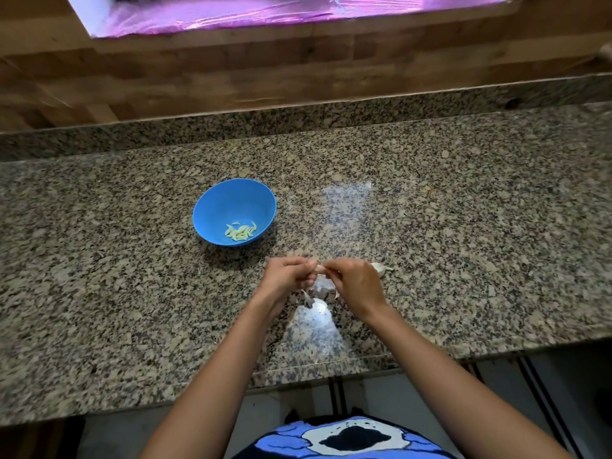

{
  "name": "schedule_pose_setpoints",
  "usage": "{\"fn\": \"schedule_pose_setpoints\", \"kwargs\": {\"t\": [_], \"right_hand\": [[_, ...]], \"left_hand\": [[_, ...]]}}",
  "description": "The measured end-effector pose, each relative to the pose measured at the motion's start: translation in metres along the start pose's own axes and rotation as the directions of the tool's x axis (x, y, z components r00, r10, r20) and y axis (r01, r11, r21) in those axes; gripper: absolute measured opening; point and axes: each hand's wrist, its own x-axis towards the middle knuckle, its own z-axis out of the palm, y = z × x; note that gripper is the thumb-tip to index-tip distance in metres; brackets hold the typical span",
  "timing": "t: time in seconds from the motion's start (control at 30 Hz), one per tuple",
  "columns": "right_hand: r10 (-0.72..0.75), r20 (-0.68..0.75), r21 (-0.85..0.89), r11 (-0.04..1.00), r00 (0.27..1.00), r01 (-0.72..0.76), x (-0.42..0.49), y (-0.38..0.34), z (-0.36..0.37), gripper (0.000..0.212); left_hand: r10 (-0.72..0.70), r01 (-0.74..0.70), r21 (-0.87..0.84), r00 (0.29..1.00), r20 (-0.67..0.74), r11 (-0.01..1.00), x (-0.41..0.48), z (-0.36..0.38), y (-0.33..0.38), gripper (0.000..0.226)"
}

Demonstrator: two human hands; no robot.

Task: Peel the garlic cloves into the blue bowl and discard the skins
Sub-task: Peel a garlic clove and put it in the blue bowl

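A blue bowl [212, 210] stands on the granite counter and holds several peeled garlic cloves [241, 231]. Right of it and nearer to me, my left hand [287, 276] and my right hand [356, 284] meet above the counter and pinch one small garlic clove [320, 268] between their fingertips. Loose pale skins [313, 298] lie on the counter just under the hands. A part of the garlic bulb [379, 268] lies behind my right hand, partly hidden by it.
The granite counter [463, 226] has a raised back ledge and a wooden wall behind it. The counter's front edge runs below my forearms, with floor beneath. Glare patches shine on the stone near the hands.
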Motion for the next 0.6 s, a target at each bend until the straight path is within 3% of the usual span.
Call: {"fn": "schedule_pose_setpoints", "kwargs": {"t": [0.03, 0.07, 0.1, 0.13, 0.17, 0.2, 0.23, 0.27, 0.3, 0.33, 0.37, 0.4, 0.5, 0.6], "right_hand": [[0.068, -0.003, 0.131, 0.989, 0.998, -0.067, 0.000, -0.003, 0.000, 0.014], [0.218, 0.049, 0.366, 0.904, 0.975, -0.221, 0.002, -0.006, -0.003, 0.014], [0.364, 0.203, 0.621, 0.669, 0.909, -0.408, 0.004, -0.008, -0.007, 0.016], [0.419, 0.430, 0.747, 0.333, 0.800, -0.576, 0.006, -0.013, -0.012, 0.017], [0.393, 0.600, 0.751, 0.022, 0.697, -0.659, 0.006, -0.015, -0.016, 0.018], [0.357, 0.669, 0.725, -0.118, 0.652, -0.679, 0.005, -0.014, -0.019, 0.017], [0.350, 0.675, 0.724, -0.145, 0.649, -0.675, 0.004, -0.014, -0.020, 0.017], [0.374, 0.624, 0.753, -0.056, 0.686, -0.655, 0.003, -0.013, -0.019, 0.016], [0.422, 0.508, 0.770, 0.169, 0.751, -0.616, 0.002, -0.012, -0.017, 0.013], [0.449, 0.341, 0.706, 0.458, 0.826, -0.540, 0.000, -0.010, -0.015, 0.010], [0.436, 0.187, 0.611, 0.650, 0.880, -0.452, -0.001, -0.007, -0.012, 0.008], [0.432, 0.115, 0.585, 0.698, 0.894, -0.413, -0.002, -0.003, -0.010, 0.007], [0.508, 0.191, 0.733, 0.495, 0.840, -0.466, -0.004, 0.004, -0.009, 0.005], [0.541, 0.310, 0.762, 0.350, 0.781, -0.545, -0.006, 0.003, -0.010, 0.008]], "left_hand": [[-0.009, 0.010, -0.046, 1.000, 0.012, 0.999, 0.000, 0.001, 0.000, 0.015], [0.004, -0.002, -0.085, 1.000, 0.021, 0.996, -0.001, 0.001, 0.002, 0.016], [0.033, -0.030, -0.109, 0.999, 0.025, 0.994, -0.001, 0.000, 0.003, 0.017], [0.067, -0.063, -0.126, 0.997, 0.026, 0.990, -0.001, -0.001, 0.005, 0.017], [0.096, -0.092, -0.131, 0.995, 0.029, 0.987, -0.002, 0.000, 0.007, 0.017], [0.120, -0.115, -0.129, 0.992, 0.036, 0.985, -0.003, 0.001, 0.008, 0.018], [0.134, -0.128, -0.126, 0.990, 0.035, 0.984, -0.003, 0.002, 0.009, 0.018], [0.136, -0.132, -0.130, 0.991, 0.018, 0.983, -0.003, 0.003, 0.009, 0.018], [0.125, -0.127, -0.135, 0.992, -0.017, 0.983, -0.003, 0.003, 0.008, 0.018], [0.104, -0.111, -0.147, 0.993, -0.054, 0.983, -0.002, 0.002, 0.007, 0.017], [0.079, -0.091, -0.160, 0.994, -0.078, 0.983, -0.001, 0.000, 0.006, 0.017], [0.057, -0.071, -0.172, 0.995, -0.080, 0.983, -0.001, -0.002, 0.005, 0.017], [0.033, -0.043, -0.184, 0.998, -0.056, 0.982, -0.003, -0.005, 0.001, 0.019], [0.040, -0.053, -0.204, 0.997, -0.069, 0.978, -0.004, -0.006, 0.001, 0.022]]}}
